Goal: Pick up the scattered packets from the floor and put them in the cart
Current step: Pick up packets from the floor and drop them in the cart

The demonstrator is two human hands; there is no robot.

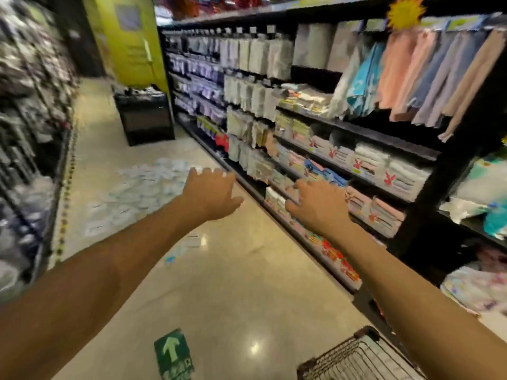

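Several white and pale blue packets (142, 187) lie scattered in a heap on the aisle floor ahead, with a few stray ones (183, 246) closer to me. My left hand (210, 193) is stretched forward above the floor, fingers spread, holding nothing. My right hand (318, 205) reaches out beside it, also spread and empty, in front of the lower shelves. The wire cart (359, 357) shows at the bottom right, under my right forearm; only its corner is visible. The frame is blurred by motion.
A tall black shelf unit (356, 127) with folded cloths and hanging packets runs along the right. Another rack (30, 133) lines the left. A black bin (145, 116) stands at the far end by a yellow pillar (129, 39). A green arrow sticker (172, 352) marks the floor.
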